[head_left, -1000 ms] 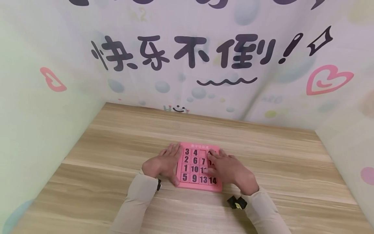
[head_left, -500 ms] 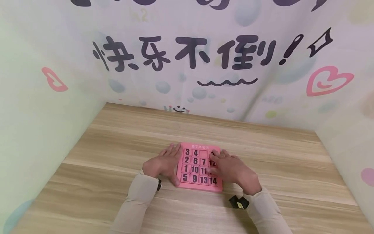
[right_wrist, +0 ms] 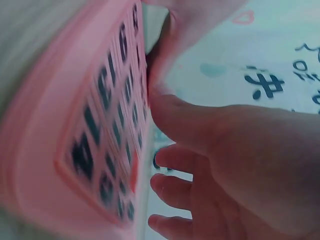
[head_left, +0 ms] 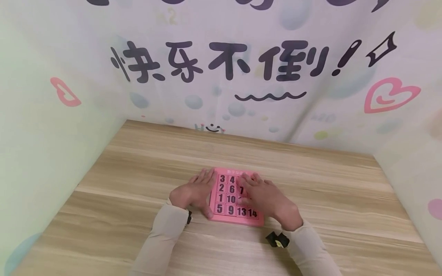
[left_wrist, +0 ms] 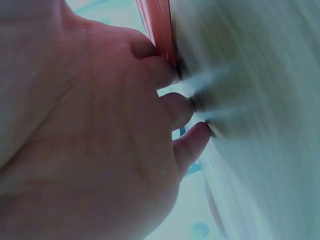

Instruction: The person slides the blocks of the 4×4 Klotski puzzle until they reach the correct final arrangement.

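Note:
A pink number slide puzzle (head_left: 235,219) lies flat on the table, with black numbers on its square tiles. My left hand (head_left: 193,194) rests along its left edge, thumb at the near corner and fingers spread toward the far one. In the left wrist view several fingertips (left_wrist: 182,107) of that hand meet the tabletop beside the puzzle's side. My right hand (head_left: 269,197) reaches over the puzzle from the right, its fingers extended on the tiles near the top of the third column. It hides most of the right column. In the right wrist view the thumb (right_wrist: 182,120) touches the tiles.
The wood-grain table (head_left: 145,165) spreads around the puzzle. Behind it hangs a printed white backdrop (head_left: 207,103) with black characters, and pale walls stand on both sides. A black band with a bow (head_left: 277,240) sits at my right wrist.
My right hand shifted slightly right, uncovering more tiles, then came back left over the third column, where the gap in the top row is now covered. My left hand has stayed put.

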Tool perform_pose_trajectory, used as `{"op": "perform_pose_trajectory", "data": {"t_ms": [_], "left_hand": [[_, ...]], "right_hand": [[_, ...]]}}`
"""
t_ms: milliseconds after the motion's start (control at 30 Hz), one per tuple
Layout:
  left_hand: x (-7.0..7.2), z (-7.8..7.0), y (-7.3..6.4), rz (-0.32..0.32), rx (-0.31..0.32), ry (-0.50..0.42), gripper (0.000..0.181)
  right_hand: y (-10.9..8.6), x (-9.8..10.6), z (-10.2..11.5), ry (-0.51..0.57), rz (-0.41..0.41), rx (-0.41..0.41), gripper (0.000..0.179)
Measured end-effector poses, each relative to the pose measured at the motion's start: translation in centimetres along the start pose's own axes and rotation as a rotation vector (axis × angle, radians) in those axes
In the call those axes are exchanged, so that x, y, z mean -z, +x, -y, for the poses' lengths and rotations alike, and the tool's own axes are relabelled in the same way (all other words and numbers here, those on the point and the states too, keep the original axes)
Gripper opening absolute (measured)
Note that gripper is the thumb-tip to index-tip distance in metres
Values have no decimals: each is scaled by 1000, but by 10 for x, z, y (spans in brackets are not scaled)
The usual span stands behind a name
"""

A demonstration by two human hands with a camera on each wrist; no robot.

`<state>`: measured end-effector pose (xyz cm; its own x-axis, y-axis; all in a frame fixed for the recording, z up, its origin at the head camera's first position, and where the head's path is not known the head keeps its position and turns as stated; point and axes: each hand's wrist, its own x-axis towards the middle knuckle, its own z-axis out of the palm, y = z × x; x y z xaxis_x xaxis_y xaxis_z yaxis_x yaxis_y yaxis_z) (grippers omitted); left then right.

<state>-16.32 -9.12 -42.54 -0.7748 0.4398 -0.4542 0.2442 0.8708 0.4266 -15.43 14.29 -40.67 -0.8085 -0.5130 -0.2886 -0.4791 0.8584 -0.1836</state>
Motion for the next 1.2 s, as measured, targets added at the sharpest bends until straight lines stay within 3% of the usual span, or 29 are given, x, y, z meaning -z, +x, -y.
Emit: {"op": "perform_pose_trajectory", "data": {"t_ms": [233,533,1200], "left_hand": [[0,0,0,1,-1,33,137],[1,-1,1,2,5,36,137],[0,-1,2,3,12,14,138]], "right_hand": [[13,-7,21,-66,-8,16,70],[18,-10,26,-115,-4,5,70],[17,-7,19,-33,62,-45,72]]}}
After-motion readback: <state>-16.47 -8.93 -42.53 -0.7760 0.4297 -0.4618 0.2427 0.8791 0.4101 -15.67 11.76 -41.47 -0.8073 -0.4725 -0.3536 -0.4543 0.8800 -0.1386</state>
